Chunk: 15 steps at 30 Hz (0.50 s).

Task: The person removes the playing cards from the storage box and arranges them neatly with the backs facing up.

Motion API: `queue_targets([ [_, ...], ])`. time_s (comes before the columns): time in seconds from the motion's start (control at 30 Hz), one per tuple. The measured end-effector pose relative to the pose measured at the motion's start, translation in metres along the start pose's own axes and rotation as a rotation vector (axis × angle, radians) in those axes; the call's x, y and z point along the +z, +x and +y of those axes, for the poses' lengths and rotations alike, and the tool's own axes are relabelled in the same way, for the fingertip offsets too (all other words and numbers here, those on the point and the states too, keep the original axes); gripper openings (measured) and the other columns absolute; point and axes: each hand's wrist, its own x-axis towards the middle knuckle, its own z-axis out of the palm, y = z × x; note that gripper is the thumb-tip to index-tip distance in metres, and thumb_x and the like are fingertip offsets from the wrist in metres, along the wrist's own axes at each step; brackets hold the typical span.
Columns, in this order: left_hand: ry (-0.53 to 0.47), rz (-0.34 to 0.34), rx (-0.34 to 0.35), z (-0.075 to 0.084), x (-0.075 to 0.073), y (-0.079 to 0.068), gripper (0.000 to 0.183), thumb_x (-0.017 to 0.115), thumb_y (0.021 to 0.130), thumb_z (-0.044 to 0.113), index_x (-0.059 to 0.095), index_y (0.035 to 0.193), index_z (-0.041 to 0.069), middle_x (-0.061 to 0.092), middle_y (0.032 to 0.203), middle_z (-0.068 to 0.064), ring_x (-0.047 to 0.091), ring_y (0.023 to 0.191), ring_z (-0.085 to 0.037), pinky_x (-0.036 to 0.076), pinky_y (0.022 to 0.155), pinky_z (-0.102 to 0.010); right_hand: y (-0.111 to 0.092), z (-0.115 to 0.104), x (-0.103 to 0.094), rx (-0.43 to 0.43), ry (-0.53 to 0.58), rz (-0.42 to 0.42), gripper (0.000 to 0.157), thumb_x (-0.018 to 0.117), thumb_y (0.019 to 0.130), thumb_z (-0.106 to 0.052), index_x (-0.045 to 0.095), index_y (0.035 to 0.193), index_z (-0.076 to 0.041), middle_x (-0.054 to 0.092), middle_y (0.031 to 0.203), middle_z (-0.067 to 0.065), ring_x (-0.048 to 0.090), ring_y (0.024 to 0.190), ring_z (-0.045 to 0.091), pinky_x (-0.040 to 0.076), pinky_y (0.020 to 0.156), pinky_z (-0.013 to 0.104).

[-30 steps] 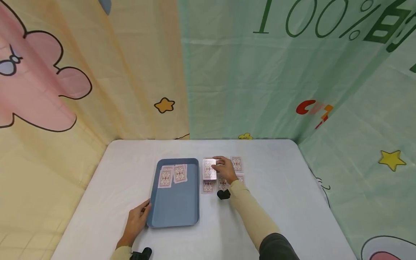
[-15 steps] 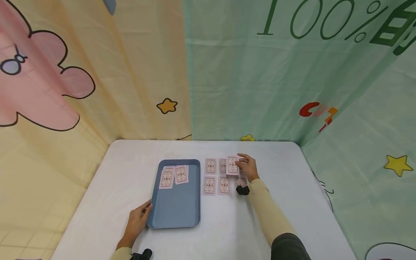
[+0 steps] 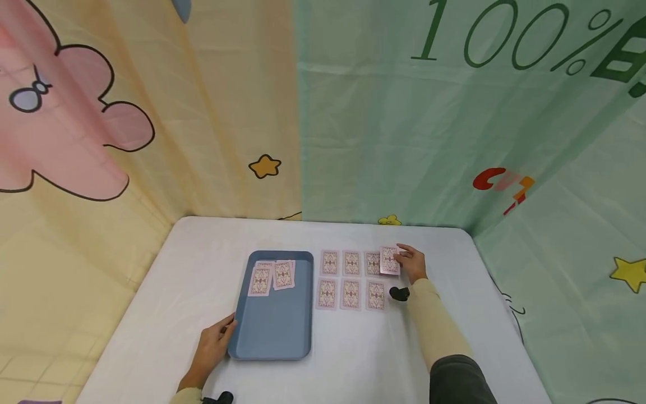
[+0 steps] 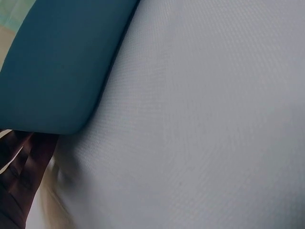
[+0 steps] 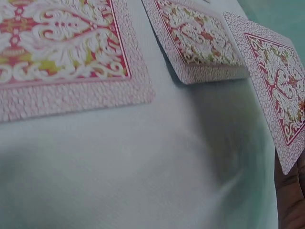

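My right hand [image 3: 413, 264] pinches a playing card [image 3: 389, 260], back side up, at the right end of the far row. In the right wrist view that held card [image 5: 281, 81] stands tilted, with dark fingers [image 5: 291, 198] at its lower edge. Another card [image 5: 202, 40] lies just beside it. My left hand [image 3: 211, 348] touches the left side of a blue tray [image 3: 272, 336], its fingers fairly straight. The left wrist view shows fingers [image 4: 28, 162] reaching to the rim of the tray [image 4: 57, 67]. Several overlapping cards [image 3: 259, 279] lie face down at the tray's far end.
Right of the tray, face-down cards stand in two rows: a far row [image 3: 351, 263] and a near row [image 3: 350, 294]. A white cloth [image 3: 353, 359] covers the table. Printed curtains [image 3: 383, 123] hang behind and on both sides.
My right hand has moved rightward along the far row, from its left end to its right end, with cards left lying along it. The left hand has stayed at the tray.
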Motion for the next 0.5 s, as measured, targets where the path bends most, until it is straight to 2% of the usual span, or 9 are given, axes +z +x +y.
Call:
queue_targets([
  [0.23, -0.018, -0.027, -0.024, 0.005, -0.002, -0.001, 0.037, 0.056, 0.098, 0.013, 0.055, 0.126, -0.012, 0.069, 0.101, -0.022, 0.068, 0.084, -0.026, 0.054, 0.068, -0.031, 0.011, 0.015, -0.014, 0.01, -0.102, 0.007, 0.041, 0.062, 0.092, -0.005, 0.057, 0.132, -0.002, 0.059, 0.111, 0.018, 0.056, 0.088, 0.017, 0.044, 0.068, 0.02],
  [0.37, -0.018, -0.026, -0.032, 0.005, -0.002, -0.001, 0.036, 0.056, 0.098, 0.011, 0.056, 0.126, -0.012, 0.069, 0.102, -0.021, 0.068, 0.083, -0.025, 0.054, 0.066, -0.028, 0.018, 0.022, -0.017, 0.021, -0.176, 0.01, 0.04, 0.064, 0.091, -0.006, 0.059, 0.131, -0.002, 0.062, 0.112, 0.019, 0.058, 0.092, 0.022, 0.043, 0.065, 0.02],
  [0.5, -0.019, -0.028, -0.031, 0.004, -0.001, 0.0, 0.036, 0.056, 0.098, 0.011, 0.056, 0.126, -0.012, 0.069, 0.102, -0.022, 0.068, 0.083, -0.024, 0.053, 0.066, -0.027, 0.021, 0.022, -0.015, 0.002, -0.232, 0.016, 0.04, 0.065, 0.089, -0.003, 0.059, 0.129, -0.001, 0.062, 0.112, 0.021, 0.06, 0.095, 0.027, 0.047, 0.069, 0.025],
])
